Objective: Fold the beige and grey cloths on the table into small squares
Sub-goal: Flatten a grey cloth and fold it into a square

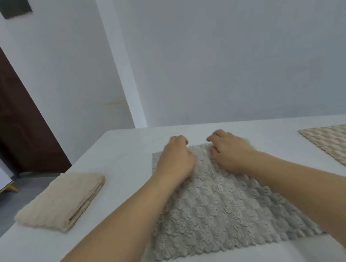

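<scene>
My left hand (176, 158) and right hand (229, 151) curl over the grey cloth's (220, 211) far edge, seemingly pinching it. Uneven pulling could skew my fold.

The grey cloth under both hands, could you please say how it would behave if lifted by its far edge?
The grey cloth looks soft and fluffy, so it would likely drape limply. It lies flat on the white table, probably light. Its pile should resist slipping from the grip.
</scene>
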{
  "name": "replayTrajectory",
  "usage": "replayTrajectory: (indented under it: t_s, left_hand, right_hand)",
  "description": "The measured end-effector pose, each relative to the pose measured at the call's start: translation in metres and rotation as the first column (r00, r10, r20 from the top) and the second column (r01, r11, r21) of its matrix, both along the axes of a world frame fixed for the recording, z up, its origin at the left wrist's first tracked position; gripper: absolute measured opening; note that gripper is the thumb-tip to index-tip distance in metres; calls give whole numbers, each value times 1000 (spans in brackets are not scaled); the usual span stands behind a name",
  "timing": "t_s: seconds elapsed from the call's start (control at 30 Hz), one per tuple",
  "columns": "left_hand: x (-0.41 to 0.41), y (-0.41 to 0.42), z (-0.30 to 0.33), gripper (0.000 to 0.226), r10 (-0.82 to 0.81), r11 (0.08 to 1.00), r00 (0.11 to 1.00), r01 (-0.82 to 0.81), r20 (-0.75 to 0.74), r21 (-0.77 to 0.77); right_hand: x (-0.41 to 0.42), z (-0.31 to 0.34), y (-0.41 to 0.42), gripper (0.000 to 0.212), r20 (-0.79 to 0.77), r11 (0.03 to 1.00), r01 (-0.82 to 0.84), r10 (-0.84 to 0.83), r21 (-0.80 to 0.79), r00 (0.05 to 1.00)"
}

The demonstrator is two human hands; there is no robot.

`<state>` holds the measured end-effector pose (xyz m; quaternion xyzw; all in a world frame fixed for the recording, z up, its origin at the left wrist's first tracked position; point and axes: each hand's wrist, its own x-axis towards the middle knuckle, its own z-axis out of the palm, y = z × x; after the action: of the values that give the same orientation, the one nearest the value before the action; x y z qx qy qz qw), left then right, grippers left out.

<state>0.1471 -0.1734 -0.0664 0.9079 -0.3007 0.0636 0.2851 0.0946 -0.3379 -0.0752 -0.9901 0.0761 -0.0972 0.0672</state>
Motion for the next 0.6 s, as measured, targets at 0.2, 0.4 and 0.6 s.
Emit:
replayTrajectory:
  t_s: [0.2, 0.4, 0.6]
  left_hand:
    - [12, -11, -37, 58, -34, 909, 998, 49, -43, 415]
    - [12, -2, -32, 59, -45, 895, 997, 70, -68, 441]
    - [19, 33, -35, 61, 43, 894, 997, -7, -71, 448]
  right_hand:
    - [5, -23, -3, 57, -222, 997, 71, -60, 43, 973]
    - [-5, -20, -15, 57, -263, 997, 68, -54, 44, 963]
    - [-36, -20, -63, 57, -294, 991, 133, -125, 7, 948]
